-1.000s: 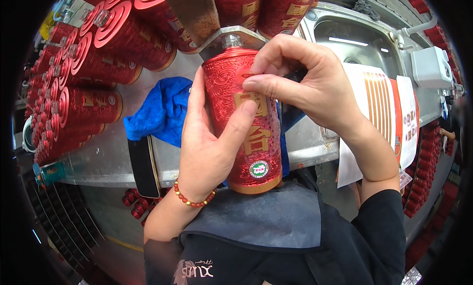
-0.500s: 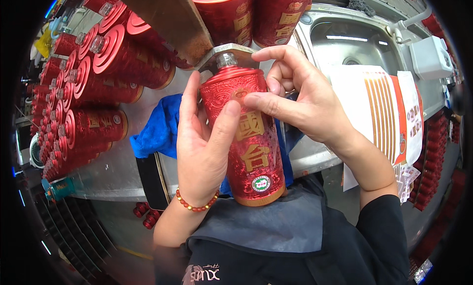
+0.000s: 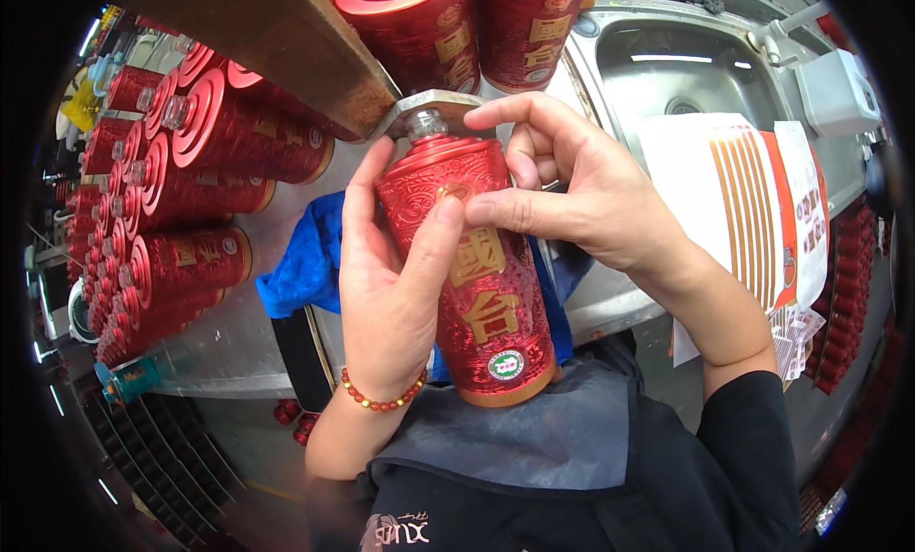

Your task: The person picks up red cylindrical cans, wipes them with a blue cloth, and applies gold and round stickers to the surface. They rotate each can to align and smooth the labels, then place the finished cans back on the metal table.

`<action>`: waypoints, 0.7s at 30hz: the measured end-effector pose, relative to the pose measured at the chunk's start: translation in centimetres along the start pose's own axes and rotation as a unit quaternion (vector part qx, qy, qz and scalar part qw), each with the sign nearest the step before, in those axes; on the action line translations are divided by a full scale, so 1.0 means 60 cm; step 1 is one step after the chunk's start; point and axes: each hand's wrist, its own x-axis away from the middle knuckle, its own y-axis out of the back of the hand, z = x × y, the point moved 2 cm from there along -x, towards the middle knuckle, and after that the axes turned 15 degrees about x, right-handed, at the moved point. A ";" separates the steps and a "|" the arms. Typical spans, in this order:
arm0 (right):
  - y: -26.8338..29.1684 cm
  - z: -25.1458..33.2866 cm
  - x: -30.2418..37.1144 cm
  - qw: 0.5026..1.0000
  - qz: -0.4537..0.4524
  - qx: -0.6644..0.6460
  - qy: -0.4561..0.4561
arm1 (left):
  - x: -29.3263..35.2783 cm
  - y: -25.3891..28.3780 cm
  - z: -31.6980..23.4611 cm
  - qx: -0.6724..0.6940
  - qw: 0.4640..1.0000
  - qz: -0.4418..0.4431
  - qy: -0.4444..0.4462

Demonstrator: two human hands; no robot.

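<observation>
A red embossed bottle (image 3: pixel 519 361) with gold characters and a clear stopper leans away from me, its base by my apron. My left hand (image 3: pixel 391 276) is closed round its left side, fingers along the shoulder and thumb on the front. From the right, my right hand (image 3: pixel 620 214) presses its thumb on the bottle's front, close to the left thumb. Its index finger reaches toward the neck, while the other fingers curl by the bottle's side. Between the thumbs shows part of a small oval emblem (image 3: pixel 452 191). Beneath the bottle lies a blue cloth (image 3: pixel 310 252).
Rows of similar red bottles (image 3: pixel 238 132) crowd the left of the metal bench, and larger ones stand beyond a brown board (image 3: pixel 286 56). To the right are a sink (image 3: pixel 701 90), sticker sheets (image 3: pixel 696 161) and a white jug (image 3: pixel 837 99). A dark flat object (image 3: pixel 300 357) lies by my left wrist.
The bottle and both hands keep nearly the same pose. The view has shifted slightly, and the right thumb has drawn a little closer to the left one over the emblem.
</observation>
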 end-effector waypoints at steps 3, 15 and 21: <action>0.001 0.002 0.002 1.000 0.009 -0.011 -0.007 | 0.000 -0.004 -0.002 -0.017 1.000 -0.003 -0.003; 0.014 0.028 -0.004 0.920 -0.117 0.266 0.264 | 0.002 0.010 -0.014 -0.052 0.999 0.007 0.008; 0.008 0.035 0.003 0.977 -0.059 0.162 0.122 | 0.032 0.025 -0.013 -0.105 0.994 0.006 -0.022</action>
